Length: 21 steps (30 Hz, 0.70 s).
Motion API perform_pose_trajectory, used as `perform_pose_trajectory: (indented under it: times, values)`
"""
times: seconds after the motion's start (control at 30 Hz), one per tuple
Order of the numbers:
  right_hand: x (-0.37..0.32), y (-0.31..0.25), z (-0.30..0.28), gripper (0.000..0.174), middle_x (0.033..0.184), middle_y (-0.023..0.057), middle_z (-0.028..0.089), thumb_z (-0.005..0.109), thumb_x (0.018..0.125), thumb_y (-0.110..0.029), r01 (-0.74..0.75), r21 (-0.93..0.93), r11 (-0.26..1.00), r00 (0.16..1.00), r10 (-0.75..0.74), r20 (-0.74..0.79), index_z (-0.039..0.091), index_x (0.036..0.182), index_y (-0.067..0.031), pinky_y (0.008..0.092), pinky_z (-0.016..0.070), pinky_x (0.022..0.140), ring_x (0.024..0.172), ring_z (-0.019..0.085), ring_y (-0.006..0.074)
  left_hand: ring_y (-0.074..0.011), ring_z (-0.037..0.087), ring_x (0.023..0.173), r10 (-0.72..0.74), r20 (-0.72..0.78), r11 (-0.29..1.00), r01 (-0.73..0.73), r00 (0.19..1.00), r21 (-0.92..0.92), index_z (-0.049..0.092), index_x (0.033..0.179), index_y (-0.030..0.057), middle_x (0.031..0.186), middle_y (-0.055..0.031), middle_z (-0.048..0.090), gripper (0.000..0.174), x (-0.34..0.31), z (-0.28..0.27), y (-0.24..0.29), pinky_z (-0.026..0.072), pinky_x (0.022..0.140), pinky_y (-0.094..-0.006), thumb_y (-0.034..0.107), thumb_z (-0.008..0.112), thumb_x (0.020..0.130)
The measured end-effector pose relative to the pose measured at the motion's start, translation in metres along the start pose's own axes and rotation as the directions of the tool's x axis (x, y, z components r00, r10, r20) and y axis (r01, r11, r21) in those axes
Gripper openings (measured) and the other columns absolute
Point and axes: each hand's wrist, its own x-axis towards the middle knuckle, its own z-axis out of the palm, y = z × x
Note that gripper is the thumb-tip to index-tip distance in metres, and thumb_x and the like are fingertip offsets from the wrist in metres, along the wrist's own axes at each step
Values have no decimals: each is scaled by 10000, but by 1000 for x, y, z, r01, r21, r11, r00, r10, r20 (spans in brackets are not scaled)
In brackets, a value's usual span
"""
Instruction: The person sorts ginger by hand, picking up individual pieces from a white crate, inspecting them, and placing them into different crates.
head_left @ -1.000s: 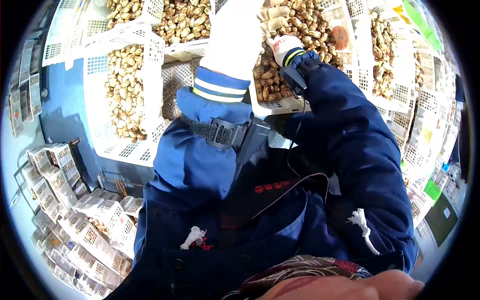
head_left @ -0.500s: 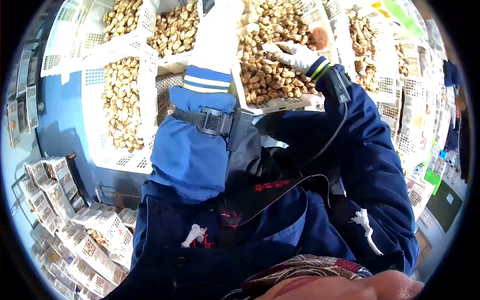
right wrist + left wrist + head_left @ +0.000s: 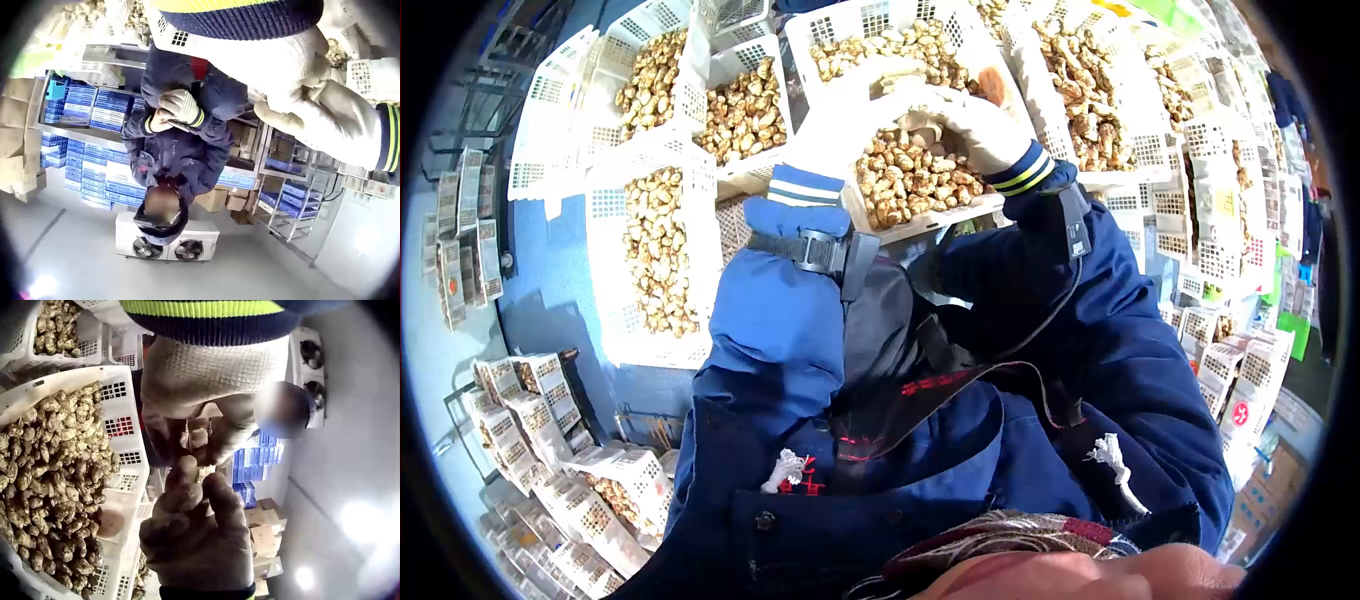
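Both hands wear pale gloves and meet above a white crate (image 3: 875,235) of brown and cream lumpy pieces (image 3: 915,180). The left hand (image 3: 835,125), washed out by glare in the head view, comes in from the left; the right hand (image 3: 975,125) arches in from the right. In the left wrist view the left hand (image 3: 206,387) has its fingers curled round a small pale piece (image 3: 199,436). Bent fingers of the right hand (image 3: 197,537) come up close below it; whether they grip anything is unclear. The right wrist view shows the left hand (image 3: 344,119) against the right hand (image 3: 281,62).
More white crates of the same pieces stand at the left (image 3: 658,250), upper left (image 3: 745,110) and right (image 3: 1085,95). Stacked crates (image 3: 615,490) are at lower left. Across from the hands, another person (image 3: 178,137) in dark clothes is before shelves of blue trays (image 3: 112,109).
The right hand has lifted from the pieces in the crate and come up to the left hand. The head view has shifted, showing more of the far crates.
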Motion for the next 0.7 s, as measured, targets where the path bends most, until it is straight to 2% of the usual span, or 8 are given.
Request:
perform_pose_trajectory:
  times: [0.27,0.33,0.4,0.43,0.5,0.57,0.63,0.7]
  values:
    - [-15,-18,-13,388,962,41,718,535,1015,-393,1,-306,952,997,-27,-79,643,1218,-81,206,487,621,723,635,85,-256,622,1137,69,18,983,-71,997,169,662,1219,78,1232,-126,660,368,9,6,11,470,1011,-362,306,670,930]
    - [-9,-11,-52,331,918,26,702,519,1027,-323,310,-855,416,863,-501,69,660,1190,-72,208,492,616,715,629,79,-252,620,1153,73,25,995,-74,997,72,618,1284,83,1235,-125,657,427,15,5,-1,473,1007,-356,317,670,930]
    - [-45,-31,-74,315,951,37,695,521,1022,-297,202,-892,404,861,-508,-35,664,1185,-68,218,506,624,704,632,89,-238,602,1179,38,22,999,-38,999,5,526,1366,35,1283,-138,626,499,12,-1,3,467,1010,-332,285,645,951]
    - [-74,-41,-77,326,1024,58,710,533,1013,-319,-64,-629,775,917,-203,-343,660,1193,-78,226,536,667,730,664,113,-223,586,1198,-24,47,998,27,999,-64,464,1414,4,1315,-145,605,540,11,-5,18,460,1011,-314,257,626,966]
    - [-125,-27,-133,267,942,45,671,532,985,-180,37,-948,315,910,-404,-98,643,1203,-72,244,525,641,684,632,109,-263,580,1216,-138,102,791,172,985,-587,390,1449,-28,1365,-186,554,595,12,-14,-17,459,1024,-325,266,604,979]
    - [-183,4,-180,266,840,39,663,500,994,-101,81,-911,-405,776,-548,312,639,1214,-47,247,508,628,699,618,99,-267,605,1186,-185,157,841,239,970,-486,499,1384,10,1309,-153,602,512,10,-23,-20,474,1017,-348,285,623,969]
    - [-250,52,-210,413,1130,108,668,611,916,-186,-184,-908,-376,940,-337,-51,589,1323,-122,357,549,814,959,667,291,-315,520,1291,-260,139,786,293,955,-545,366,1463,-36,1423,-237,477,594,5,-24,-20,425,1087,-387,270,577,1000]
    - [-293,121,-233,532,1260,155,626,630,902,-249,-582,-676,452,740,-50,-670,518,1396,-88,351,514,909,1064,643,316,-323,519,1283,-320,72,793,309,945,-525,360,1471,-27,1425,-233,475,629,-2,-20,-16,424,1086,-404,286,605,984]
